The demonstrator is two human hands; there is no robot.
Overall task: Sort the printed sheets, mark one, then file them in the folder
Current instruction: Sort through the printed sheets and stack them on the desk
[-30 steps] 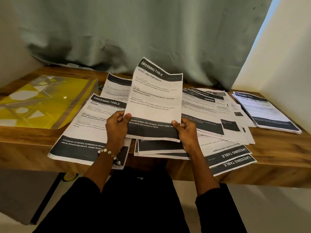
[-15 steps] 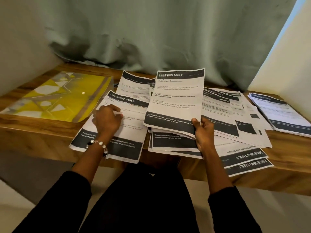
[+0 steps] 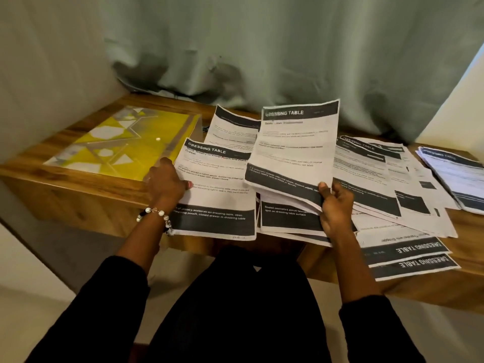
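- The right hand (image 3: 334,208) pinches the lower edge of a raised sheet (image 3: 296,145), thumb on top and the other fingers curled beneath, so the page tilts up off the pile under it (image 3: 288,216).
- The left hand (image 3: 165,183) rests on the left edge of the sheet headed "Store Jewelry" (image 3: 217,189); its fingers curl at that edge, though whether they actually pinch the paper I cannot tell.
- To sort well, I would read the heading before setting the raised page down, lay it squarely on its matching pile, and use the left hand to steady that pile.
- Further right, overlapping sheets (image 3: 387,179) fan across the table (image 3: 86,195), with a separate stack (image 3: 455,176) at the far right end.
- Two upside-down pages (image 3: 411,260) and the near sheets overhang the front edge (a careless sweep could send them to the floor).
- The yellow folder (image 3: 123,142) lies flat at the left, closed, just beside the left hand; bare wood shows only in narrow strips around it, so moving room is tight.
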